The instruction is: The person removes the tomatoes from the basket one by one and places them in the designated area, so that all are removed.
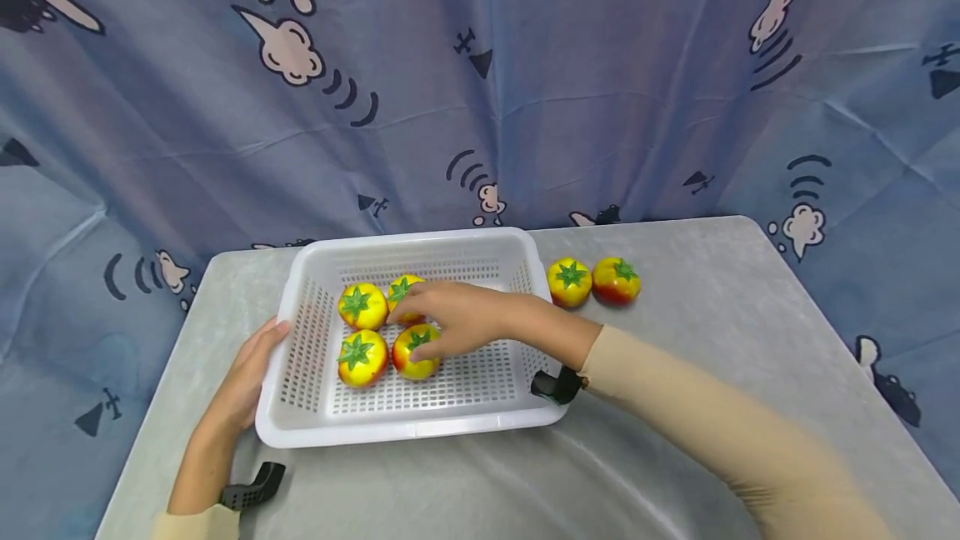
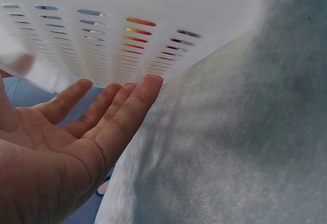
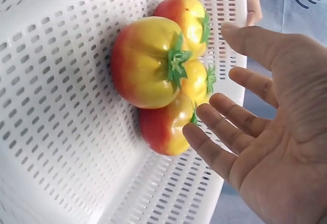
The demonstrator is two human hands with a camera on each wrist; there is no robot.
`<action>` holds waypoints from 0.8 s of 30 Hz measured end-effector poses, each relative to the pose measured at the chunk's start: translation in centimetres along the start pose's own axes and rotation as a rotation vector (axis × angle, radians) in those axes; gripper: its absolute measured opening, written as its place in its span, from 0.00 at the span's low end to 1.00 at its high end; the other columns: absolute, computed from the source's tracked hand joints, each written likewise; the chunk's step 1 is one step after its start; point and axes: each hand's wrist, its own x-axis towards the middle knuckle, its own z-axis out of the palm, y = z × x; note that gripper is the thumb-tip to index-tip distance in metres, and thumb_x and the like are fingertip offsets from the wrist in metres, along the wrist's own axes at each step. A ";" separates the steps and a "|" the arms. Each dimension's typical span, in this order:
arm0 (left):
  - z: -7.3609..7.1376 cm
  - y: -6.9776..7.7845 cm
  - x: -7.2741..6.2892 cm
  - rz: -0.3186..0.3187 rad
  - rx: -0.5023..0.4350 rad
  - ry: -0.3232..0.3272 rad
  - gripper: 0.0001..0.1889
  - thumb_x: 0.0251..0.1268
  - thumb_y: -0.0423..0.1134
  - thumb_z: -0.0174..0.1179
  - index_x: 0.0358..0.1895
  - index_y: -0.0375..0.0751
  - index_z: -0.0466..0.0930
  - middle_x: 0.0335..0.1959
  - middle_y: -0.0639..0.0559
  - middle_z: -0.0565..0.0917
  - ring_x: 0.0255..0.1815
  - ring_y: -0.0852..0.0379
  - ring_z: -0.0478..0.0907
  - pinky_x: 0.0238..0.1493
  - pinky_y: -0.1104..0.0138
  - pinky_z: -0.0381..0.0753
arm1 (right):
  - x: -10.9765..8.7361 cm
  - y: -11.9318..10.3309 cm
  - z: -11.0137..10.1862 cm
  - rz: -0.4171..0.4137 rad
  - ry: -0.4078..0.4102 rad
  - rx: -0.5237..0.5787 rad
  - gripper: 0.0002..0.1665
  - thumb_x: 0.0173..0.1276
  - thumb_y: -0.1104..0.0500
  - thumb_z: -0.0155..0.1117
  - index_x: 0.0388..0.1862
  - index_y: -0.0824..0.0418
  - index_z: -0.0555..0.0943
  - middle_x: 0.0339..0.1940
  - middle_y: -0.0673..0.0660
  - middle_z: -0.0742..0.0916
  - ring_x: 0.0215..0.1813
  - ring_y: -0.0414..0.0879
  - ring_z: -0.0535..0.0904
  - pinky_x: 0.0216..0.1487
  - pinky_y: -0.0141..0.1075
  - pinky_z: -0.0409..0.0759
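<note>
A white perforated plastic basket (image 1: 412, 430) sits on the table with several glossy yellow-and-red tomatoes (image 1: 363, 360) clustered inside. My left hand (image 1: 247, 377) holds its left end, thumb over the rim and fingers against the outer wall. In the left wrist view, that hand's fingertips (image 2: 152, 82) are at the slotted wall. Over the tomatoes hovers my right hand (image 1: 463, 319), fingers spread and pointing left. The right wrist view shows its palm bare, fingertips beside the nearest green-topped tomato (image 3: 145, 63).
Two more tomatoes, one yellow (image 1: 569, 282) and one redder (image 1: 616, 281), lie side by side just right of the basket. The grey-covered table (image 1: 750, 373) ends at the back against a patterned blue curtain (image 1: 487, 107).
</note>
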 end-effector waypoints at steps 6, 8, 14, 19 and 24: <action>0.2 0.0 -0.1 0.001 0.004 0.012 0.37 0.89 0.58 0.31 0.88 0.40 0.42 0.75 0.20 0.62 0.54 0.63 0.85 0.51 0.58 0.89 | 0.4 -0.1 0.6 0.021 -0.046 0.008 0.34 0.72 0.52 0.75 0.74 0.55 0.79 0.72 0.53 0.83 0.73 0.47 0.77 0.80 0.43 0.73; 0.2 0.0 -0.1 0.001 0.000 0.007 0.37 0.89 0.58 0.31 0.88 0.40 0.41 0.76 0.20 0.61 0.55 0.63 0.85 0.52 0.59 0.89 | 0.5 0.0 0.9 0.029 -0.060 0.007 0.34 0.71 0.52 0.76 0.74 0.55 0.79 0.72 0.53 0.82 0.73 0.47 0.77 0.80 0.43 0.72; 0.2 0.0 -0.1 0.009 -0.002 -0.011 0.37 0.89 0.58 0.31 0.88 0.40 0.40 0.77 0.20 0.60 0.56 0.65 0.84 0.53 0.59 0.88 | 0.7 0.3 1.6 0.034 -0.079 -0.029 0.35 0.69 0.52 0.78 0.74 0.53 0.79 0.73 0.51 0.81 0.73 0.45 0.76 0.81 0.41 0.71; 0.3 0.0 -0.2 0.002 0.015 0.001 0.36 0.89 0.57 0.31 0.88 0.41 0.40 0.77 0.20 0.60 0.56 0.66 0.83 0.52 0.59 0.88 | 1.0 0.3 2.0 0.012 -0.095 -0.073 0.34 0.68 0.55 0.78 0.72 0.53 0.80 0.69 0.52 0.83 0.69 0.44 0.76 0.78 0.39 0.73; 0.3 -0.1 -0.2 -0.007 0.031 0.007 0.36 0.89 0.58 0.31 0.88 0.42 0.40 0.79 0.21 0.60 0.58 0.63 0.82 0.53 0.58 0.87 | 1.1 0.4 2.2 0.008 -0.112 -0.109 0.33 0.68 0.56 0.78 0.72 0.52 0.81 0.66 0.52 0.83 0.64 0.42 0.76 0.73 0.36 0.76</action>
